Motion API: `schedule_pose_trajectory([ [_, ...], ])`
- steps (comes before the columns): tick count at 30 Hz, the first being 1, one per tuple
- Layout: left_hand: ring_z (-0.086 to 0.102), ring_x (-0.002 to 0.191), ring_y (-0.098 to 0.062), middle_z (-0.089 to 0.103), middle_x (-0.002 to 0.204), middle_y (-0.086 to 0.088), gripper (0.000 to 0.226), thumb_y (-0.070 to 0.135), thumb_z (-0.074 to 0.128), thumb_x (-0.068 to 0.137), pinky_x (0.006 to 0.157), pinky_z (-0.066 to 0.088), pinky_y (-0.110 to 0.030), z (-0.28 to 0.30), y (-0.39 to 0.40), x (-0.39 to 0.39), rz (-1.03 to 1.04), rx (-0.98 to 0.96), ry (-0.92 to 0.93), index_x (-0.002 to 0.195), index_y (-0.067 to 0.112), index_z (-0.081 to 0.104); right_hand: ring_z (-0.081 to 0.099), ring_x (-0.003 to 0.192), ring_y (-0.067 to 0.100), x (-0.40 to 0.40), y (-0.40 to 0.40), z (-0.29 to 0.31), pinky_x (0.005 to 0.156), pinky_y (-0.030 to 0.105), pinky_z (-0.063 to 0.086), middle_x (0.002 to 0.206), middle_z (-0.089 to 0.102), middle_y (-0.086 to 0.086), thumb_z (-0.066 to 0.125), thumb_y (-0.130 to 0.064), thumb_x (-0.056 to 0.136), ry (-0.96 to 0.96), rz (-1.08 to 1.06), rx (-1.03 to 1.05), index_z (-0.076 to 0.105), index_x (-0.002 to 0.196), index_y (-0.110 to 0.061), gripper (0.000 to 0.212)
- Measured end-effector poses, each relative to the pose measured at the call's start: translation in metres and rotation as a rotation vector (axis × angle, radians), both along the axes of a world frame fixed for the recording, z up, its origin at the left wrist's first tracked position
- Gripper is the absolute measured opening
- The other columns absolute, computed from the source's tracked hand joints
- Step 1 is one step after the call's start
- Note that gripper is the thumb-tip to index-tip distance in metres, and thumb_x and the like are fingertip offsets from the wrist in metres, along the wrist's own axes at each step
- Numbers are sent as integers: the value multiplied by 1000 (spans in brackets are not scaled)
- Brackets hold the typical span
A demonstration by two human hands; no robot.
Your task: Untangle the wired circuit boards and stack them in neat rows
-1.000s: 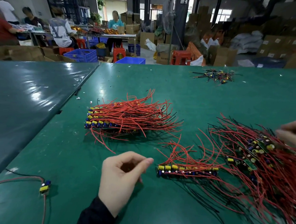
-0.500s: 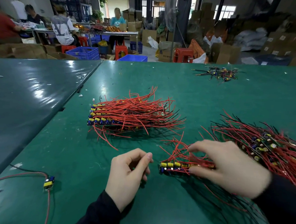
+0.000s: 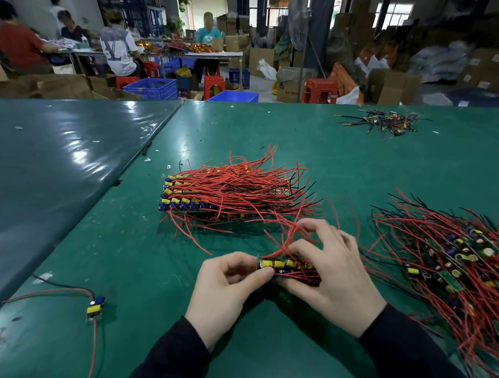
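The right hand [image 3: 329, 277] covers most of the row of boards [image 3: 284, 267] it grips, so their count cannot be told; only the row's left end shows, by the left hand [image 3: 226, 286] fingertips. To the right of that hand, the loose pile [image 3: 454, 259] runs off the picture's right edge. Both sleeves [image 3: 425, 357] are cut by the bottom edge. Far beyond the hands, the small heap [image 3: 383, 122] is too small to make out parts.

Neat stack [image 3: 212, 198], red leads rightward, centre; tangled pile [image 3: 454, 259], right; small row [image 3: 288, 268], near centre; single board [image 3: 95, 306], near left.
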State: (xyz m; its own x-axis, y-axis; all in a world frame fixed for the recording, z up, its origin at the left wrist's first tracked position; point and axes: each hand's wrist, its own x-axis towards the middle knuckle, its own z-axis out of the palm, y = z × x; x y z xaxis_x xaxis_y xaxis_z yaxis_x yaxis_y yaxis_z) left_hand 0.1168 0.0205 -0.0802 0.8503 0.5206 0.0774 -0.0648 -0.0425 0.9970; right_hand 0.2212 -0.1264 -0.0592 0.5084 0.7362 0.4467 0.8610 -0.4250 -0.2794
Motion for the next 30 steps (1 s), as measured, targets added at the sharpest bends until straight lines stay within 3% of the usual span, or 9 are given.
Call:
schedule_pose_trajectory([
  [5, 64, 65, -14, 71, 73, -8, 8, -2, 73, 71, 62, 53, -18, 1, 1, -1, -45, -154, -33, 76, 4, 71, 44, 116, 17, -1, -4, -1, 94, 34, 28, 126, 47, 2, 66, -50, 70, 61, 9, -7, 61, 92, -25, 33],
  [9, 61, 68, -11, 69, 74, -4, 7, -3, 69, 76, 66, 50, -19, 2, 1, -2, -109, -34, -70, 78, 4, 69, 29, 130, 6, 0, -9, 6, 102, 32, 20, 134, 39, -8, 59, -59, 69, 225, 74, 0, 59, 91, -32, 35],
  [12, 60, 66, -7, 67, 70, 0, 7, 8, 71, 71, 64, 49, -16, 6, -1, -4, -124, 14, -136, 77, 6, 68, 20, 134, 0, 3, -16, 14, 104, 30, 18, 136, 34, -17, 60, -61, 72, 403, 98, 36, 59, 87, -42, 24],
  [14, 60, 68, -7, 67, 72, -2, 15, 13, 77, 72, 65, 49, -17, 7, -4, -5, -139, 66, -154, 79, 3, 68, 20, 135, 2, 3, -17, 15, 106, 32, 18, 135, 33, -18, 64, -62, 75, 394, 90, 3, 63, 88, -41, 25],
  [19, 60, 70, -8, 68, 75, -5, 12, 12, 69, 73, 67, 49, -19, 11, -4, -7, -151, 133, -159, 80, 2, 68, 20, 134, 1, 1, -14, 14, 109, 38, 18, 140, 36, -15, 52, -64, 72, 404, 99, -7, 70, 92, -31, 43],
  [24, 59, 66, -6, 65, 69, 0, 8, 10, 66, 73, 65, 47, -16, 16, -4, -10, -218, 135, -149, 77, 3, 67, 20, 136, 4, 2, -18, 17, 111, 46, 16, 140, 33, -20, 56, -55, 77, 449, 194, -7, 67, 86, -30, 29],
  [27, 57, 69, -12, 64, 72, -5, 16, 12, 66, 71, 67, 45, -23, 15, -1, -11, -247, 116, -126, 78, -2, 66, 21, 137, 7, 2, -20, 20, 112, 49, 18, 142, 34, -15, 56, -52, 78, 493, 241, -26, 65, 82, -35, 20],
  [30, 60, 71, -17, 67, 76, -11, 22, 12, 66, 70, 68, 47, -25, 13, 2, -11, -282, 44, -85, 83, -6, 66, 20, 137, 3, 2, -22, 22, 112, 47, 18, 138, 31, -21, 56, -52, 79, 521, 275, -43, 63, 82, -43, 12],
])
